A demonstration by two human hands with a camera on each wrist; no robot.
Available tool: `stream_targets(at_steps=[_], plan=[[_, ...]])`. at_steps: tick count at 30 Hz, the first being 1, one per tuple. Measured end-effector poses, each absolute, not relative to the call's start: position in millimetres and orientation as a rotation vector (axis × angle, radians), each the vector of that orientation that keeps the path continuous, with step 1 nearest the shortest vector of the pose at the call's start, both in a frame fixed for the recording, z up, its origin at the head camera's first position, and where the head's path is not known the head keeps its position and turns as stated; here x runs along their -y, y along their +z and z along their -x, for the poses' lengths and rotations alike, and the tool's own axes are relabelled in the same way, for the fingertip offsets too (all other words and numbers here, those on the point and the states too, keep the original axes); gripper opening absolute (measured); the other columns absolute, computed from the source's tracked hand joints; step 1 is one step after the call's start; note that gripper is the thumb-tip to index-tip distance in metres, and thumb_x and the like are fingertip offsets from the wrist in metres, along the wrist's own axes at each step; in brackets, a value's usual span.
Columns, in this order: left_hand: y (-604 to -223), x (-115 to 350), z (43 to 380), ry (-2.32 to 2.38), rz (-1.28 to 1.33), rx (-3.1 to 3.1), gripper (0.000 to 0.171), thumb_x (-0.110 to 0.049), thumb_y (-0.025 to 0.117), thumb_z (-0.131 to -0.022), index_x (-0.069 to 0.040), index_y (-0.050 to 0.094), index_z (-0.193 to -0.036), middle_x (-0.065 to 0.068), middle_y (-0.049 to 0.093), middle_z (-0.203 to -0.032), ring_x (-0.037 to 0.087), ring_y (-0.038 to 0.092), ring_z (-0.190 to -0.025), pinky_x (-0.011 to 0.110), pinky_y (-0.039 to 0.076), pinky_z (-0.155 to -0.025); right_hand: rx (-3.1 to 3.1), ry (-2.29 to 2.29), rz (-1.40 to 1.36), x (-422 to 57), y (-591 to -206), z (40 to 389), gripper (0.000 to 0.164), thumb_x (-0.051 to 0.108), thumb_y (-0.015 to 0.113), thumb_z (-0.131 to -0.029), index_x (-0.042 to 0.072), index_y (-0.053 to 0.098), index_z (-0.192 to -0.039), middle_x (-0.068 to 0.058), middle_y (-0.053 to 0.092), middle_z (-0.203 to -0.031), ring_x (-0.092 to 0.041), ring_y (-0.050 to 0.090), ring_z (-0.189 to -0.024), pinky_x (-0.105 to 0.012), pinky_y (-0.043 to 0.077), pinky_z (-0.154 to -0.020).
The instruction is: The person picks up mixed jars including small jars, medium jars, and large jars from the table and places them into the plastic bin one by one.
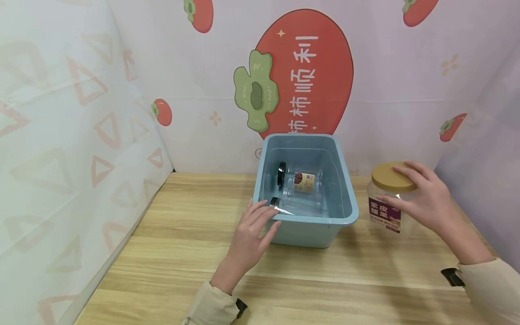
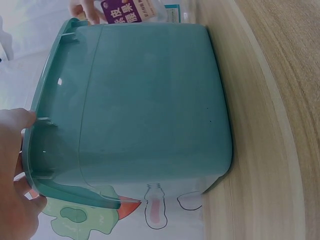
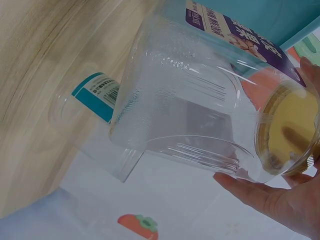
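A clear plastic jar (image 1: 392, 216) with a mustard-yellow lid (image 1: 393, 176) and a purple label stands to the right of the bin. My right hand (image 1: 426, 196) grips it around the lid, fingers on the far side and thumb on the near side. The blue plastic bin (image 1: 302, 234) is in the middle, against the back wall. My left hand (image 1: 253, 230) holds its front-left rim, fingers over the edge and thumb at the front. Inside the bin lie a clear jar (image 1: 302, 180) with a black lid and a second clear container (image 1: 298, 208) with a dark cap.
Close behind the held jar, the right wrist view has another clear container (image 3: 97, 92) with a teal and white label. The wooden table (image 1: 195, 216) meets printed cloth walls (image 1: 211, 81) at the back and both sides.
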State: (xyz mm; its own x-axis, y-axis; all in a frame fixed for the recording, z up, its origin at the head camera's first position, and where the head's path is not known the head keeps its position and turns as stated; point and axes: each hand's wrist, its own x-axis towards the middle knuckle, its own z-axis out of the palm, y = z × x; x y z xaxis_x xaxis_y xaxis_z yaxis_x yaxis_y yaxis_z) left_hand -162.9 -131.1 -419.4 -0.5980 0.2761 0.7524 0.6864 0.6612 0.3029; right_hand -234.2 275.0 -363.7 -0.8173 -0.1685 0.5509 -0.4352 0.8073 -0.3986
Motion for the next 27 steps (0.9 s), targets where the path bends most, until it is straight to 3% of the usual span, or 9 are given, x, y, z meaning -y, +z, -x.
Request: stream_targets(at_steps=[7, 27], plan=[[-418, 131, 163, -0.769, 0.743, 2.183, 0.027, -0.009, 0.081, -0.092, -0.003, 0.075, -0.118, 0.01, 0.076, -0.118, 0.035, 0.064, -0.129, 0.066, 0.041, -0.117, 2.478, 0.723, -0.46, -274, -358, 234, 0.083, 0.005, 0.098, -0.063, -0.004, 0.062, -0.137, -0.031, 0.047, -0.149, -0.061, 0.047, -0.13, -0.079, 0.043, -0.098], [-419, 131, 163, -0.775, 0.743, 2.173, 0.026, -0.008, 0.081, -0.092, -0.004, 0.075, -0.117, 0.008, 0.076, -0.117, 0.033, 0.064, -0.128, 0.067, 0.043, -0.115, 2.525, 0.633, -0.51, -275, -342, 236, 0.083, 0.014, 0.099, -0.067, -0.004, 0.06, -0.139, -0.032, 0.048, -0.147, -0.056, 0.048, -0.125, -0.071, 0.046, -0.088]])
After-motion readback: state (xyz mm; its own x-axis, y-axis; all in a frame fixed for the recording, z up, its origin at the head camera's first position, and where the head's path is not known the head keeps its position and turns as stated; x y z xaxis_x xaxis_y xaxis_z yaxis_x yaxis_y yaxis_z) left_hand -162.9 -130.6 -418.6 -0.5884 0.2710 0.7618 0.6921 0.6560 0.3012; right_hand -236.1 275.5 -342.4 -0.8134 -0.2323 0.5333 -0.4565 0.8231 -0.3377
